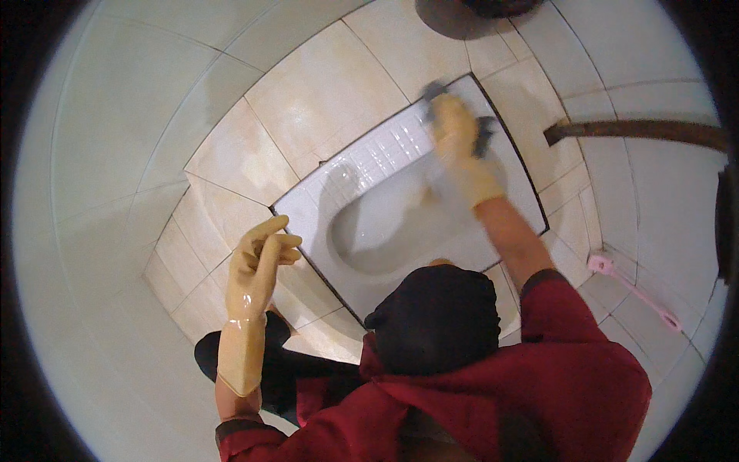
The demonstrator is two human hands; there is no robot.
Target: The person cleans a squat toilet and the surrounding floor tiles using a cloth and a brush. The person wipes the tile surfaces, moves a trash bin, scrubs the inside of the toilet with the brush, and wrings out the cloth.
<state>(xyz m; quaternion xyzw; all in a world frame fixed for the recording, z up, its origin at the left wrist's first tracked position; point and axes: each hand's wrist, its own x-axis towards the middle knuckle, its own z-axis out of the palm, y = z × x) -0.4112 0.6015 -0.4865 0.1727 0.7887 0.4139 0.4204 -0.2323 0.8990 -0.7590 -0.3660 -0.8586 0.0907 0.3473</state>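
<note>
A white ceramic squat toilet (398, 242) is set into the tiled floor, with ribbed footrests along its far side. My right hand (459, 130), in a cream rubber glove, is blurred over the far right part of its rim. It grips a dark grey scrubbing cloth (485, 136), whose ends show on both sides of the glove. Off the toilet's left corner hangs my left hand (262, 257), gloved in the same cream rubber, its fingers loosely bent and nothing in them. A small brownish patch (429, 196) shows in the bowl. A black-capped head hides the near edge.
A dark bin (444, 20) stands at the top edge. From the right wall a brown bar-like piece (635, 128) juts toward the toilet. A pink long-handled brush (635, 289) lies along the right wall's foot. Pale tiled walls (115, 144) close in on the left.
</note>
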